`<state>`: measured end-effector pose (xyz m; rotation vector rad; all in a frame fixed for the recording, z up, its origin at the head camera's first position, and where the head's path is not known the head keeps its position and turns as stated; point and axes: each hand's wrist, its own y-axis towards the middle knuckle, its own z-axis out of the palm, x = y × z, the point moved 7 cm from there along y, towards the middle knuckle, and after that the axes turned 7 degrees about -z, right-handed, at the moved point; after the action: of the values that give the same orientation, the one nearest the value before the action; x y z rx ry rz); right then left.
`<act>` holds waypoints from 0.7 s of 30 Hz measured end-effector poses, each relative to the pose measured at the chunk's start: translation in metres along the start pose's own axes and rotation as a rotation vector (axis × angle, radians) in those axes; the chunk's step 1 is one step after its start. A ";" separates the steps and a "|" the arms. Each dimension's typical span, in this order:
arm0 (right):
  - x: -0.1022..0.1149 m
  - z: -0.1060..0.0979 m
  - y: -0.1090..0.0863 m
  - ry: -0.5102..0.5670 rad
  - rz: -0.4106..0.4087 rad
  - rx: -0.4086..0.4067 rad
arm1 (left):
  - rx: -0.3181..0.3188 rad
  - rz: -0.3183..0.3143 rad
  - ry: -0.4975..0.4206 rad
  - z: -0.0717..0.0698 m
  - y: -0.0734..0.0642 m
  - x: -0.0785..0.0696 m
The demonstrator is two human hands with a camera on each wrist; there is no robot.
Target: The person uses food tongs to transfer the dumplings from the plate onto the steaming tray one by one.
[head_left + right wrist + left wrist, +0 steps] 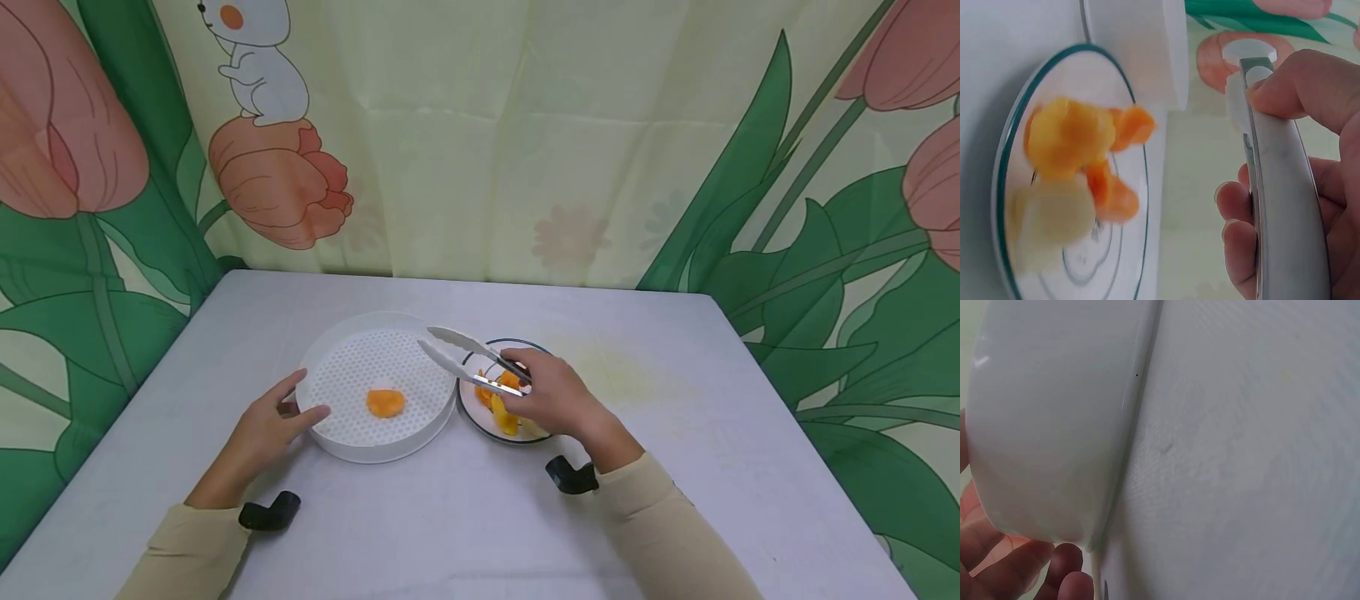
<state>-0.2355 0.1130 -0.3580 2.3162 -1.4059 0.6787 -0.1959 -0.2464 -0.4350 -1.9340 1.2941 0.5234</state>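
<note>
A round white tray (345,358) with a dotted floor stands on the table, one flat orange piece (386,403) lying on it. My left hand (262,429) holds the tray's left side, thumb at the rim; in the left wrist view its fingertips (1022,562) touch the outer wall. My right hand (551,392) grips metal tongs (1288,206) with white tips. The tips are apart, pointing left over the tray's right edge, nothing between them. Below the right hand is a dark-rimmed plate (471,410) with orange and yellow pieces (1072,137) and a pale chunk (1054,219).
A white cloth covers the table (405,533). Behind it hangs a curtain (450,167) printed with tulips and a white animal. Each wrist carries a black mount (270,511). A faint yellowish stain (615,371) marks the cloth right of the plate.
</note>
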 end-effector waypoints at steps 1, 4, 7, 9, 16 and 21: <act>-0.004 -0.002 -0.003 0.007 0.015 -0.003 | 0.001 0.000 0.000 0.000 0.000 0.000; -0.016 -0.008 -0.012 0.000 0.050 -0.009 | 0.006 0.004 0.002 -0.001 -0.001 0.000; -0.026 -0.012 -0.020 -0.022 0.078 -0.010 | 0.011 0.009 0.007 -0.001 -0.001 0.000; -0.031 -0.014 -0.026 -0.033 0.091 -0.006 | 0.015 0.012 0.007 -0.001 -0.001 0.000; -0.044 -0.015 -0.043 -0.039 0.117 0.018 | 0.014 0.011 0.007 -0.001 -0.001 0.000; -0.045 -0.012 -0.050 -0.052 0.113 0.024 | 0.012 0.010 0.006 -0.001 -0.001 0.000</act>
<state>-0.2112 0.1745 -0.3755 2.3018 -1.5706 0.6759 -0.1951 -0.2462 -0.4339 -1.9218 1.3087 0.5139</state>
